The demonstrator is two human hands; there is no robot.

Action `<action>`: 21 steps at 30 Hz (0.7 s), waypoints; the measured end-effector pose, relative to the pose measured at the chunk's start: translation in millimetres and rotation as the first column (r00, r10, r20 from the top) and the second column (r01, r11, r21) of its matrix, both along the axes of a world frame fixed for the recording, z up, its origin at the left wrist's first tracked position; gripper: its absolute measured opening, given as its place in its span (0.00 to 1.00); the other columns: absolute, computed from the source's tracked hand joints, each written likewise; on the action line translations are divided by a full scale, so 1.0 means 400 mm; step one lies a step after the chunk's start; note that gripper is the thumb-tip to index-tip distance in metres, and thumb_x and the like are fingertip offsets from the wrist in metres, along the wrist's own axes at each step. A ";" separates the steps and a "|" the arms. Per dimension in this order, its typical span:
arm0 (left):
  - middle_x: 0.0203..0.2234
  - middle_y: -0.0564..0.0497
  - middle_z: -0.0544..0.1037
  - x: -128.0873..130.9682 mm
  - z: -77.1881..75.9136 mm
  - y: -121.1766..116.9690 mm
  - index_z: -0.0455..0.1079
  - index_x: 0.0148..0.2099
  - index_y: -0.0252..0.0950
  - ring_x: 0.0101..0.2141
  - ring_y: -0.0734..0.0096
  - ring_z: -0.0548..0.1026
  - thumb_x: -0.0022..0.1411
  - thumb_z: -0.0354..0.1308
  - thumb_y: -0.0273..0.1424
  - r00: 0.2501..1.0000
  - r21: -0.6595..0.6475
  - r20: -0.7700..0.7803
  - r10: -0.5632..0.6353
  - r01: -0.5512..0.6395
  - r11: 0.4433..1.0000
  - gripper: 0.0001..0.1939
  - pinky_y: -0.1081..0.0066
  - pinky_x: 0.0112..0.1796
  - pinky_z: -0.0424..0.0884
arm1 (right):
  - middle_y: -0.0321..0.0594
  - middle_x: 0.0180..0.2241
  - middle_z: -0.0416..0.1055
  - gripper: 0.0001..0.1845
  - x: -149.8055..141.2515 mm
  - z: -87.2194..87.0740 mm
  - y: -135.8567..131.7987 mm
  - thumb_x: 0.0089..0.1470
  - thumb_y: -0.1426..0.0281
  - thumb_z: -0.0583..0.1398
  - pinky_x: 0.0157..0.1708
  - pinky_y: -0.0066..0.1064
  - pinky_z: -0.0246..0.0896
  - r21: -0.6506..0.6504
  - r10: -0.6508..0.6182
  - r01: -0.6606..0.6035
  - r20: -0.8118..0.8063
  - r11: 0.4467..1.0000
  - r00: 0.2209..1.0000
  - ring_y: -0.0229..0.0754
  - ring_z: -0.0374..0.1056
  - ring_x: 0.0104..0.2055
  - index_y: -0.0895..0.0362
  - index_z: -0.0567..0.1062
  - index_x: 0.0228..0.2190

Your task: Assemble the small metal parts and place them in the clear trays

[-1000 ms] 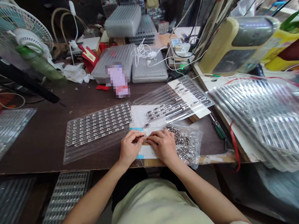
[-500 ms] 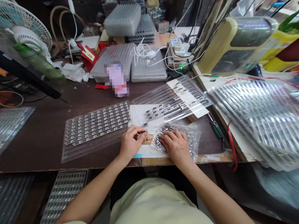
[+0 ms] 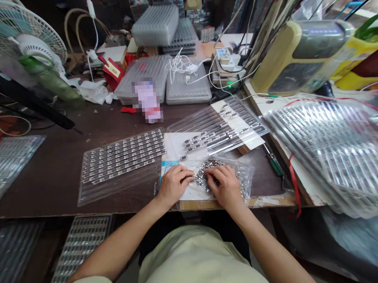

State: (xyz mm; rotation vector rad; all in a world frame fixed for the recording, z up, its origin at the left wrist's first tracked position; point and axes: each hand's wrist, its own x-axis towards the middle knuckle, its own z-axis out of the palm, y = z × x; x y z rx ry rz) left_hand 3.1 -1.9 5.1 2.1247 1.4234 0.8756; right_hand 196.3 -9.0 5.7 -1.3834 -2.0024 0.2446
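Right hand (image 3: pixel 226 186): we see it bent over the loose metal parts (image 3: pixel 201 179), fingertips at the pile, thumb tucked under. Whether it pinches a part we cannot tell.

Left hand (image 3: pixel 174 185): just beside the pile's left edge, over the white sheet (image 3: pixel 193 195), fingers curved and thumb brought close to them; again we cannot tell if anything sits between the tips.

The parts themselves: small, shiny, silvery with dark patches, heaped in a tangle at the mouth of a clear plastic bag (image 3: pixel 247 176) — the bag crumpled, more parts showing through it. It lies near the table's front edge, partly on the sheet.

Outward to our left, a clear ridged tray (image 3: pixel 123 155) carries slanting rows of small pieces, dark-centred and bright-ended, closely set. Beyond the pile, a second ridged tray (image 3: pixel 191 121) holds similar pieces, sparser and uneven, with a pale card strip (image 3: pixel 251 139) showing at its right part. Right of the bag, on the brown table (image 3: pixel 51 174), we log a green-handled tool (image 3: pixel 275 165).
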 end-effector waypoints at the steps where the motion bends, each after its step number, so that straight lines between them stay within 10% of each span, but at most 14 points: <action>1: 0.32 0.49 0.77 0.001 -0.001 0.000 0.77 0.39 0.40 0.36 0.68 0.74 0.60 0.60 0.31 1.000 -0.004 0.003 0.001 -0.001 1.000 0.06 0.67 0.39 0.70 | 0.40 0.33 0.73 0.11 0.001 0.000 0.000 0.58 0.72 0.55 0.40 0.35 0.60 -0.002 0.010 -0.010 -0.023 1.000 1.000 0.42 0.64 0.38 0.54 0.77 0.37; 10: 0.33 0.50 0.77 -0.023 0.017 0.015 0.76 0.39 0.40 0.36 0.68 0.74 0.60 0.59 0.32 0.991 0.021 0.095 0.097 -0.099 0.995 0.06 0.69 0.39 0.69 | 0.40 0.34 0.73 0.11 -0.016 0.008 0.002 0.61 0.69 0.55 0.39 0.33 0.60 -0.020 0.049 -0.050 -0.036 0.999 0.998 0.42 0.65 0.38 0.53 0.77 0.37; 15: 0.35 0.50 0.77 -0.133 0.035 0.073 0.77 0.36 0.42 0.40 0.60 0.71 0.57 0.62 0.35 0.902 0.169 -0.130 0.412 -0.390 0.905 0.05 0.61 0.43 0.62 | 0.37 0.29 0.74 0.08 -0.078 0.001 0.004 0.57 0.64 0.60 0.37 0.32 0.55 -0.064 0.054 -0.053 0.011 0.997 0.998 0.40 0.64 0.34 0.54 0.76 0.30; 21: 0.38 0.48 0.76 -0.210 0.028 0.061 0.77 0.37 0.43 0.41 0.58 0.69 0.59 0.59 0.34 0.837 0.244 -0.256 0.484 -0.429 0.870 0.07 0.59 0.44 0.58 | 0.32 0.30 0.75 0.08 -0.119 -0.018 0.013 0.55 0.60 0.61 0.39 0.33 0.48 -0.045 0.021 -0.019 0.059 0.999 0.998 0.38 0.62 0.36 0.47 0.79 0.29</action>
